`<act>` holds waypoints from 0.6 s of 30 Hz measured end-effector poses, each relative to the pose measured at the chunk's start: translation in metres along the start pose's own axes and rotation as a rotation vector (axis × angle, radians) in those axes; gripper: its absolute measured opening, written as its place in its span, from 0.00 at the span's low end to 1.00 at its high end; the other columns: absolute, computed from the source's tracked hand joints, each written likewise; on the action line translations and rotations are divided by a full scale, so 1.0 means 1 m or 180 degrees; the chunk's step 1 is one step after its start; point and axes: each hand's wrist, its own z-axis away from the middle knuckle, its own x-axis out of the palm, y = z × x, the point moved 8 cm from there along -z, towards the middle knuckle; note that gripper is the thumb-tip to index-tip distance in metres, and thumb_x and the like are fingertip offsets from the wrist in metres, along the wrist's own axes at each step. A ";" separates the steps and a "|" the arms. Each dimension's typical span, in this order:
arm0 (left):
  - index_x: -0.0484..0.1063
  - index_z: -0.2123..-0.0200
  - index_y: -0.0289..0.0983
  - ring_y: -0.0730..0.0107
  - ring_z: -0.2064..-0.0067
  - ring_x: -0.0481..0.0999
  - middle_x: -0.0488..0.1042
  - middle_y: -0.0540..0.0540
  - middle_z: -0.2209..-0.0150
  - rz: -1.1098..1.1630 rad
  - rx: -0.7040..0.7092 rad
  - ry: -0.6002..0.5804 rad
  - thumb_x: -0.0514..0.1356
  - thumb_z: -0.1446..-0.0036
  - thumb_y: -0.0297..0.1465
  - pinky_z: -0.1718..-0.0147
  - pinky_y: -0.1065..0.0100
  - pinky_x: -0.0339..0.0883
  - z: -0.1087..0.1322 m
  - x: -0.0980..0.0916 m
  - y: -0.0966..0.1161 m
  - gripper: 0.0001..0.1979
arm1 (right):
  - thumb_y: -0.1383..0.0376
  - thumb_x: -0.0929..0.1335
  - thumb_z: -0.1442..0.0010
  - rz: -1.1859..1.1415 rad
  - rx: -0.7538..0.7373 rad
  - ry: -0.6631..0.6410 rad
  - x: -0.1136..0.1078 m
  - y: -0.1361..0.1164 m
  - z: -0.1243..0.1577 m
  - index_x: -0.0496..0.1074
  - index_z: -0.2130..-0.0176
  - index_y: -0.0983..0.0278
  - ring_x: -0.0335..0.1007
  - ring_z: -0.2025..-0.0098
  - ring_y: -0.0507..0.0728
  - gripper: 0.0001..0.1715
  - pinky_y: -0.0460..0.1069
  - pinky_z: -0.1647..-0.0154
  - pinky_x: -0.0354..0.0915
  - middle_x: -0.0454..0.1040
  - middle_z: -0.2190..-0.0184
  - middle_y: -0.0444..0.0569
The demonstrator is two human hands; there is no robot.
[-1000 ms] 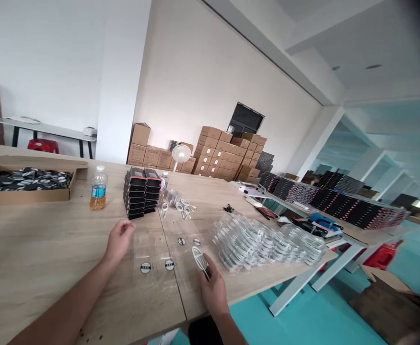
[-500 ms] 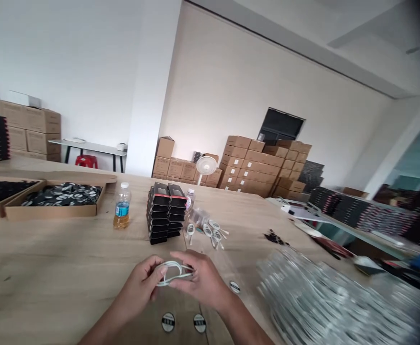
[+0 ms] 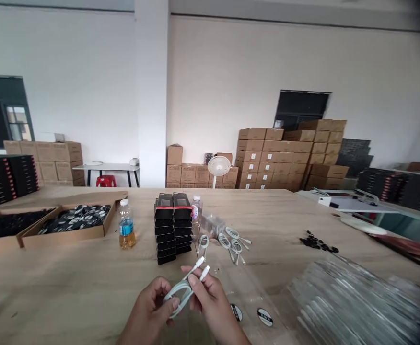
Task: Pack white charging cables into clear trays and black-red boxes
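Between my hands is a coiled white charging cable, held low over the table, with its two plug ends sticking up toward the far right. My left hand is closed on the left side of the coil, thumb on top. My right hand pinches the cable just below the plugs. Beyond lie several coiled white cables on the table. Two round black-and-white labels lie to the right of my right hand, one partly covered by it.
Stacked black boxes stand ahead, with a bottle to their left. Cartons of black-and-white pieces sit at left. A heap of clear plastic packaging fills the right front; small black pieces lie behind it.
The view has levelled and turned. The coil has been tilted so both plugs now show, and my right hand has moved from its right side to grip near the plugs.
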 end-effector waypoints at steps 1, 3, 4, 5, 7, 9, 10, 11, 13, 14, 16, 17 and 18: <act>0.65 0.73 0.40 0.67 0.72 0.74 0.73 0.49 0.75 -0.0036 -0.0094 -0.0119 0.67 0.53 0.50 0.77 0.69 0.67 -0.003 0.007 0.001 0.21 | 0.42 0.68 0.45 -0.0074 0.0011 0.0059 -0.005 0.000 0.000 0.76 0.54 0.65 0.57 0.81 0.49 0.33 0.45 0.78 0.54 0.64 0.83 0.38; 0.65 0.72 0.39 0.65 0.71 0.77 0.73 0.49 0.74 -0.0039 -0.0298 -0.0374 0.66 0.53 0.50 0.79 0.71 0.66 -0.007 0.018 0.001 0.22 | 0.41 0.68 0.45 -0.0196 -0.0019 0.0187 -0.016 -0.001 0.000 0.75 0.54 0.65 0.56 0.81 0.49 0.34 0.45 0.79 0.53 0.64 0.84 0.38; 0.65 0.72 0.39 0.64 0.71 0.78 0.73 0.49 0.74 0.0018 -0.0400 -0.0484 0.66 0.53 0.51 0.81 0.72 0.64 -0.006 0.022 -0.001 0.22 | 0.42 0.68 0.44 -0.0247 -0.0039 0.0238 -0.021 -0.001 0.001 0.75 0.53 0.65 0.56 0.81 0.49 0.33 0.45 0.79 0.53 0.64 0.84 0.38; 0.66 0.73 0.38 0.65 0.73 0.78 0.73 0.49 0.74 0.0120 -0.0515 -0.0579 0.65 0.53 0.52 0.83 0.73 0.61 -0.005 0.025 -0.005 0.23 | 0.42 0.68 0.44 -0.0294 -0.0045 0.0256 -0.023 0.000 0.001 0.75 0.53 0.65 0.56 0.81 0.49 0.33 0.45 0.79 0.52 0.64 0.83 0.38; 0.67 0.71 0.38 0.68 0.75 0.78 0.74 0.49 0.72 0.0424 -0.0762 -0.0744 0.64 0.52 0.53 0.86 0.76 0.54 0.002 0.030 -0.017 0.24 | 0.43 0.69 0.44 -0.0316 -0.0027 0.0228 -0.025 0.002 0.003 0.75 0.54 0.64 0.56 0.81 0.48 0.31 0.44 0.79 0.51 0.64 0.83 0.37; 0.69 0.70 0.37 0.72 0.78 0.76 0.76 0.47 0.68 0.0802 -0.0986 -0.0899 0.64 0.52 0.54 0.87 0.77 0.48 0.011 0.035 -0.026 0.25 | 0.44 0.70 0.45 -0.0298 0.0009 0.0222 -0.024 0.005 0.004 0.76 0.56 0.64 0.55 0.81 0.48 0.29 0.44 0.80 0.50 0.65 0.82 0.38; 0.69 0.70 0.36 0.75 0.80 0.75 0.77 0.46 0.67 0.0966 -0.1089 -0.0967 0.63 0.52 0.54 0.87 0.77 0.46 0.015 0.038 -0.029 0.25 | 0.45 0.71 0.46 -0.0316 0.0032 0.0233 -0.023 0.006 0.005 0.77 0.57 0.64 0.55 0.81 0.47 0.28 0.44 0.80 0.50 0.64 0.82 0.37; 0.69 0.70 0.36 0.78 0.81 0.73 0.78 0.46 0.67 0.1105 -0.1160 -0.1012 0.63 0.51 0.54 0.87 0.77 0.45 0.019 0.041 -0.030 0.25 | 0.46 0.72 0.46 -0.0395 0.0052 0.0249 -0.022 0.006 0.005 0.77 0.58 0.64 0.55 0.81 0.47 0.27 0.44 0.80 0.50 0.64 0.82 0.37; 0.66 0.73 0.36 0.83 0.84 0.67 0.78 0.47 0.70 0.1367 -0.1198 -0.1017 0.63 0.49 0.53 0.87 0.77 0.44 0.022 0.045 -0.027 0.24 | 0.48 0.72 0.47 -0.0825 0.0091 0.0204 -0.019 0.003 0.007 0.77 0.58 0.62 0.55 0.81 0.47 0.24 0.45 0.79 0.51 0.67 0.80 0.39; 0.64 0.74 0.36 0.84 0.85 0.64 0.77 0.48 0.72 0.1509 -0.1177 -0.0973 0.63 0.48 0.52 0.87 0.77 0.43 0.022 0.046 -0.024 0.24 | 0.48 0.72 0.47 -0.1137 0.0109 0.0113 -0.016 0.001 0.008 0.78 0.59 0.62 0.57 0.80 0.48 0.24 0.45 0.78 0.53 0.69 0.78 0.41; 0.60 0.76 0.37 0.85 0.87 0.61 0.76 0.50 0.75 0.1810 -0.1104 -0.0841 0.63 0.48 0.52 0.87 0.76 0.40 0.019 0.047 -0.018 0.25 | 0.47 0.71 0.47 -0.1702 0.0138 -0.0095 -0.010 -0.003 0.009 0.78 0.61 0.62 0.62 0.77 0.50 0.23 0.47 0.76 0.57 0.73 0.72 0.45; 0.59 0.77 0.38 0.85 0.87 0.60 0.75 0.51 0.77 0.1925 -0.1097 -0.0810 0.63 0.49 0.52 0.87 0.76 0.39 0.019 0.048 -0.018 0.26 | 0.47 0.71 0.47 -0.1849 0.0146 -0.0139 -0.009 -0.004 0.009 0.79 0.62 0.62 0.63 0.76 0.51 0.23 0.47 0.75 0.58 0.74 0.70 0.46; 0.58 0.78 0.38 0.84 0.88 0.59 0.74 0.51 0.78 0.1996 -0.1117 -0.0806 0.64 0.50 0.52 0.87 0.75 0.38 0.018 0.049 -0.019 0.26 | 0.48 0.71 0.48 -0.1865 0.0147 -0.0109 -0.010 -0.004 0.009 0.79 0.64 0.63 0.63 0.76 0.51 0.22 0.47 0.74 0.58 0.74 0.70 0.46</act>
